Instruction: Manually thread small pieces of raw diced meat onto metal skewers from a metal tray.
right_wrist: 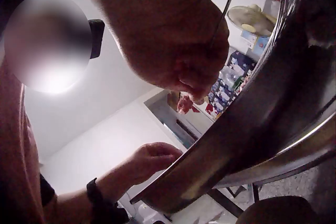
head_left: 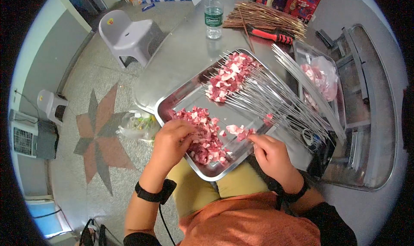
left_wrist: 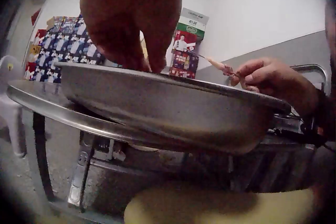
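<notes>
My right hand [head_left: 274, 156] pinches a metal skewer near the front right rim of a steel tray [head_left: 233, 166]. Pieces of pink meat [head_left: 240, 132] are threaded on that skewer beside the fingertips, its tip pointing left. My left hand [head_left: 173, 138] reaches down into a heap of cut raw meat [head_left: 202, 153] in the tray's near left part. Its fingertips are hidden by the meat and, in the left wrist view, by the tray wall [left_wrist: 173, 106]; I cannot tell whether they hold a piece. Loaded meat skewers [head_left: 230, 75] lie across the tray's far end.
Bare metal skewers [head_left: 308, 93] lie at the tray's right, near a bagged lump of meat [head_left: 323, 77]. Behind stand a water bottle [head_left: 214, 19], a bundle of brown sticks [head_left: 263, 19] and a red-and-black handled tool [head_left: 271, 36]. A plastic chair [head_left: 127, 36] stands left of the table.
</notes>
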Demonstrator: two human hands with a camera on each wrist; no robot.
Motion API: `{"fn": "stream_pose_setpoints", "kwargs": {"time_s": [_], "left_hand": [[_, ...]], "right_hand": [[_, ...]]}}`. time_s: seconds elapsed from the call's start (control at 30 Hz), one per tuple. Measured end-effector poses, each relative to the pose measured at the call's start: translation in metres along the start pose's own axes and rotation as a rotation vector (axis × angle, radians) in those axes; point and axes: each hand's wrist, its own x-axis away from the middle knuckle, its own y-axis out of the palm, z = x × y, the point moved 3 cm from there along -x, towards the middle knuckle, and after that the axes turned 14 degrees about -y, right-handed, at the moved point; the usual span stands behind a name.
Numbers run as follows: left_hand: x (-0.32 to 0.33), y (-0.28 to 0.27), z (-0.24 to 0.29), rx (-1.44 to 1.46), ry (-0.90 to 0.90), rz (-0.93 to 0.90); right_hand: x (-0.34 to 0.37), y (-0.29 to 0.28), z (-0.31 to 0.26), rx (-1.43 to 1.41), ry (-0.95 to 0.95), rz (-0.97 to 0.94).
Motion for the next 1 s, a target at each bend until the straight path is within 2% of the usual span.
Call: {"fn": "stream_pose_setpoints", "kwargs": {"time_s": [0.07, 0.13, 0.33, 0.47, 0.53, 0.57, 0.6, 0.67, 0.7, 0.73, 0.8, 1.0], "left_hand": [[-0.011, 0.005, 0.006, -0.019, 0.065, 0.007], [-0.020, 0.015, 0.004, -0.184, 0.134, -0.052], [-0.029, 0.031, -0.002, -0.427, 0.062, -0.129], [-0.031, 0.026, 0.002, -0.391, 0.074, -0.109], [-0.030, 0.007, -0.002, 0.154, -0.132, -0.067], [-0.024, 0.008, -0.014, 0.512, -0.360, -0.127], [-0.021, 0.007, -0.014, 0.509, -0.357, -0.120], [-0.017, 0.012, -0.015, 1.189, -0.553, -0.239], [-0.013, 0.017, -0.013, 1.270, -0.626, -0.215], [-0.012, 0.017, -0.002, 1.272, -0.622, -0.212], [-0.007, 0.015, 0.018, 1.449, -0.819, -0.166], [0.005, 0.020, 0.030, 1.631, -0.809, -0.245]], "right_hand": [[-0.002, -0.001, 0.002, -0.020, -0.030, 0.029], [-0.002, -0.001, 0.004, -0.031, -0.043, 0.068], [-0.001, -0.007, 0.012, -0.043, -0.074, 0.110], [0.000, -0.008, 0.015, -0.058, -0.076, 0.113], [0.000, -0.007, 0.017, -0.072, -0.064, 0.119], [-0.001, -0.006, 0.017, -0.086, -0.056, 0.119], [-0.002, -0.006, 0.016, -0.086, -0.065, 0.121], [-0.004, 0.001, 0.010, -0.102, -0.064, 0.029], [-0.005, 0.005, 0.008, -0.084, -0.105, 0.061], [-0.007, 0.007, 0.005, -0.082, -0.109, 0.060], [-0.009, 0.010, -0.002, -0.058, -0.141, 0.030], [-0.010, 0.017, -0.015, -0.011, -0.176, -0.007]]}}
